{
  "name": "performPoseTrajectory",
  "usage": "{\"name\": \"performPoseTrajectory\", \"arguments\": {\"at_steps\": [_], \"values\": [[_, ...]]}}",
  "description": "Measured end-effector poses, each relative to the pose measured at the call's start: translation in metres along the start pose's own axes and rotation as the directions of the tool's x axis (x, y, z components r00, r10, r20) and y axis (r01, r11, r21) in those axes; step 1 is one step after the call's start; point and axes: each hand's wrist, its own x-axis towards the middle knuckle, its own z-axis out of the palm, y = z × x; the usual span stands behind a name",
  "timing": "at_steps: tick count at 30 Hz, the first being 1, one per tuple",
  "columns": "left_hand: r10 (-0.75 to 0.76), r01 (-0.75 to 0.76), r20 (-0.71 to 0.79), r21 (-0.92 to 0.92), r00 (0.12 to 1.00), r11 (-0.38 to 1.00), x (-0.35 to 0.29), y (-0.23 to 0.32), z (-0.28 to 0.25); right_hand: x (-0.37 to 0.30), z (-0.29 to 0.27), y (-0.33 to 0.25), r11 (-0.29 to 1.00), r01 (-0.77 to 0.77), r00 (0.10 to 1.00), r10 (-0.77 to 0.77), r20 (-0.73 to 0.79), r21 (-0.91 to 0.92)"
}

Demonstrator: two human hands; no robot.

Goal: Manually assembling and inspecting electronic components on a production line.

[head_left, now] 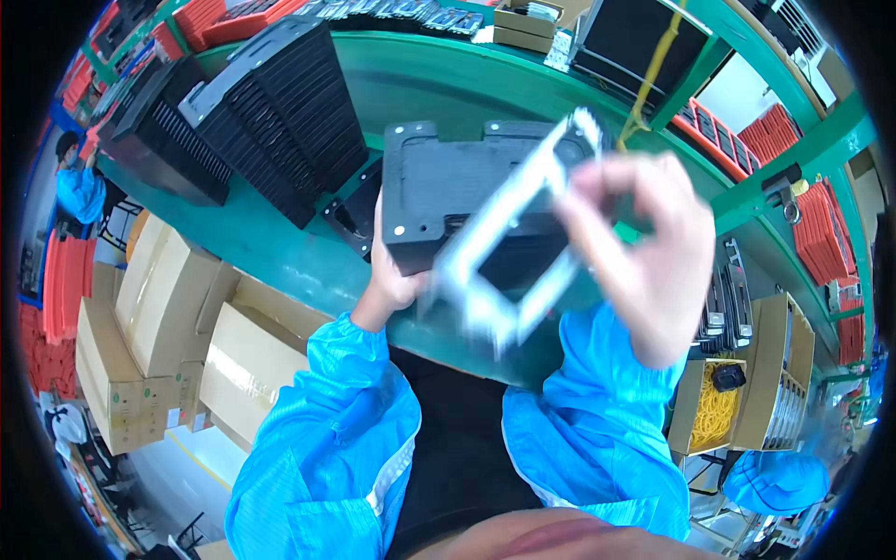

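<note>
My left hand [394,275] grips the near left corner of a black plastic block [434,173] with recessed top and light round spots at its corners; it may be a stack of trays. In my right hand [649,233] is a silver-white rectangular frame [511,201], pinched between thumb and fingers at its upper right side. Motion blurs both the frame and this hand. The frame is tilted over the block's right part and hides some of it. Whether the two touch, I cannot tell.
Tall stacks of black trays [280,112] stand on the green bench [271,252] to the left. Cardboard boxes [149,308] sit at the lower left. Yellow bands fill a box [714,411] at the right. A yellow cord [658,65] hangs at the back.
</note>
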Motion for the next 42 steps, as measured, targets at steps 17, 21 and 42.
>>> {"name": "performPoseTrajectory", "arguments": {"at_steps": [17, 21, 42], "values": [[0.207, -0.204, -0.022, 0.095, 0.978, 0.974, 0.015, 0.034, 0.008, 0.024, 0.031, 0.008, 0.862, -0.244, 0.949, 0.306, 0.074, -0.445], [0.241, -0.238, -0.040, 0.080, 0.970, 0.968, 0.018, 0.031, 0.009, 0.024, 0.026, 0.004, 0.858, -0.267, 0.922, 0.360, 0.144, -0.440], [0.195, -0.193, -0.032, 0.075, 0.980, 0.978, 0.014, 0.031, 0.006, 0.011, 0.026, -0.022, 0.878, -0.066, 0.942, 0.211, 0.259, -0.474]]}}
